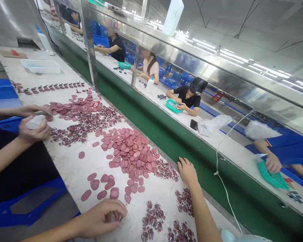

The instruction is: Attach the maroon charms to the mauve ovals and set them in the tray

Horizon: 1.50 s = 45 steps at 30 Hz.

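My left hand (103, 216) is over the near edge of the white table, just below some loose dark red oval pieces (114, 192). Its fingers are loosely curled and apart from the thumb, with no held thing visible. My right hand (188, 170) reaches to the border of the green belt (151, 124), fingers spread and nothing in them. Left of it lie a large heap of red ovals (131, 151) and a pile of small patterned maroon parts (166, 169). More small maroon parts (153, 218) sit in clusters between my forearms.
At the left, a neighbour's hands (36, 127) hold a whitish object beside further piles. A row of assembled pieces (50, 88) and a white tray (41, 66) are beyond. A white cord (224, 188) hangs across the belt at right. People sit along the far side.
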{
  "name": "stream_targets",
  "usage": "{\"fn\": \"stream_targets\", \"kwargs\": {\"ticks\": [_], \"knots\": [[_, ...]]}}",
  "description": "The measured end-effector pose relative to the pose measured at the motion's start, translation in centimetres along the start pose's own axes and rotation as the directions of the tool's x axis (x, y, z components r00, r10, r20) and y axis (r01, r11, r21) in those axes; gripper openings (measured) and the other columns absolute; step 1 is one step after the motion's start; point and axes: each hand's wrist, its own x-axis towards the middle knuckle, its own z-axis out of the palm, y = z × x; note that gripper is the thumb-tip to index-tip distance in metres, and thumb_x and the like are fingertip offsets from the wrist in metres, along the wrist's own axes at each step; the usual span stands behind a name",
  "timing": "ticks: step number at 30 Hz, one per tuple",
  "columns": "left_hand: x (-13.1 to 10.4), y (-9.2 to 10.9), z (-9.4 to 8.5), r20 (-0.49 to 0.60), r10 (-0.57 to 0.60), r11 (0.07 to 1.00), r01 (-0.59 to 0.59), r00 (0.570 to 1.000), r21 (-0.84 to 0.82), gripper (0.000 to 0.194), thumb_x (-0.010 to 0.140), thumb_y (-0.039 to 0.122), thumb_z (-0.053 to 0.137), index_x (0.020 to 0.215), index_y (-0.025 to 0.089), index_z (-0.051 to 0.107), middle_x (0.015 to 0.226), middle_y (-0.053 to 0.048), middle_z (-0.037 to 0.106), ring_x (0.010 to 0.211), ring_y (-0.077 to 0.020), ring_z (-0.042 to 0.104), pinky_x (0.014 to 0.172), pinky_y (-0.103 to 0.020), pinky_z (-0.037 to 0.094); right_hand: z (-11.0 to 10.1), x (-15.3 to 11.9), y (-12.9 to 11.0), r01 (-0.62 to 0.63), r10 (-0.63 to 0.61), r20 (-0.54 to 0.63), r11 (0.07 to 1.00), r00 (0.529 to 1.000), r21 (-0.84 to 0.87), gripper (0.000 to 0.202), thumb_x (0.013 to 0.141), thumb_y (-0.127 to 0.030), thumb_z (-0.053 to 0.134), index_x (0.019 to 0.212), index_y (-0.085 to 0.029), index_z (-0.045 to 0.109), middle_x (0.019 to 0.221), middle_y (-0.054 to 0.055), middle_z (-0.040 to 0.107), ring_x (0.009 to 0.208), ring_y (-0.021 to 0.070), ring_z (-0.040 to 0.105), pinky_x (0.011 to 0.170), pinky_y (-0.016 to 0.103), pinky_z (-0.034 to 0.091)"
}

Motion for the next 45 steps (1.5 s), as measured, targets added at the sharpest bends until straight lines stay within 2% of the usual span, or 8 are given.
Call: {"fn": "stream_targets", "kwargs": {"ticks": [6,12,17,26,31,36,40,45], "knots": [[-0.1,-0.9,-0.3,0.048,0.023,0.997,-0.019,0.999,-0.071,0.026,0.091,0.045,0.069,0.115,0.039,0.073,0.125,0.001,0.07,0.097,-0.0158,0.068,0.078,-0.024,0.053,-0.4,-4.3,4.8,-0.17,0.17,-0.006,0.98,0.985,-0.104,0.03,0.096,-0.048,0.058,0.099,-0.02,0.067,0.099,0.002,0.069,0.096,0.0171,0.064,0.093,0.044,0.055],[0.1,-0.6,-0.3,0.052,0.025,0.995,-0.02,0.998,-0.094,0.029,0.089,0.046,0.069,0.114,0.032,0.074,0.126,-0.002,0.07,0.095,-0.016,0.067,0.076,-0.024,0.052,-0.3,-8.5,7.2,-0.435,0.422,-0.127,0.895,0.898,-0.102,0.033,0.095,-0.051,0.057,0.102,-0.02,0.066,0.109,0.005,0.068,0.106,0.0203,0.062,0.097,0.047,0.053],[0.1,-0.5,-0.3,0.052,0.004,0.996,0.001,0.999,-0.092,0.031,0.087,0.049,0.07,0.114,0.034,0.074,0.126,-0.002,0.07,0.095,-0.0175,0.067,0.075,-0.026,0.052,-1.1,-9.2,7.6,-0.408,0.408,-0.058,0.913,0.911,0.012,0.034,0.095,-0.051,0.059,0.104,-0.019,0.068,0.105,0.004,0.071,0.107,0.0204,0.065,0.1,0.049,0.053],[0.1,-0.6,-0.5,0.057,-0.003,0.997,0.008,0.998,-0.08,0.033,0.09,0.049,0.069,0.116,0.031,0.073,0.125,-0.002,0.071,0.098,-0.0169,0.067,0.077,-0.024,0.051,-4.3,-11.9,6.4,-0.236,0.189,0.189,0.933,0.964,0.271,0.034,0.084,-0.054,0.071,0.101,-0.024,0.074,0.109,0.003,0.078,0.099,0.018,0.07,0.096,0.043,0.056],[0.0,-0.4,-0.6,0.061,-0.003,0.998,0.007,0.998,-0.064,0.035,0.09,0.048,0.068,0.118,0.027,0.072,0.124,-0.003,0.071,0.099,-0.0156,0.066,0.076,-0.022,0.05,-3.7,-13.0,6.3,-0.315,0.328,0.007,0.902,0.945,0.294,0.059,0.09,-0.064,0.053,0.12,-0.016,0.068,0.129,0.018,0.071,0.121,0.0292,0.065,0.104,0.054,0.053],[0.1,-0.5,-0.6,0.048,0.019,0.997,-0.016,0.999,-0.075,0.037,0.089,0.05,0.069,0.117,0.025,0.073,0.122,-0.004,0.072,0.099,-0.0159,0.066,0.075,-0.023,0.051,-0.8,-15.0,2.6,-0.196,0.217,-0.026,0.922,0.976,0.334,0.06,0.096,-0.06,0.048,0.137,-0.019,0.061,0.149,0.016,0.06,0.142,0.0276,0.051,0.123,0.054,0.039],[0.2,-0.6,-0.6,0.041,0.033,0.997,-0.03,0.999,-0.07,0.038,0.089,0.049,0.069,0.117,0.023,0.073,0.121,-0.005,0.072,0.099,-0.0163,0.066,0.074,-0.023,0.052,0.2,-15.9,-0.5,-0.127,0.146,-0.039,0.941,0.989,0.313,0.055,0.092,-0.062,0.055,0.131,-0.024,0.068,0.147,0.014,0.059,0.139,0.0293,0.052,0.123,0.054,0.037],[0.1,-0.6,-0.6,0.031,0.05,0.997,-0.048,0.998,-0.06,0.038,0.088,0.047,0.07,0.117,0.022,0.073,0.121,-0.006,0.073,0.1,-0.017,0.067,0.076,-0.024,0.053,-1.0,-16.4,-1.1,-0.121,0.16,-0.106,0.944,0.981,0.306,0.056,0.09,-0.063,0.058,0.126,-0.023,0.07,0.143,0.015,0.061,0.137,0.0315,0.053,0.123,0.055,0.039]]}}
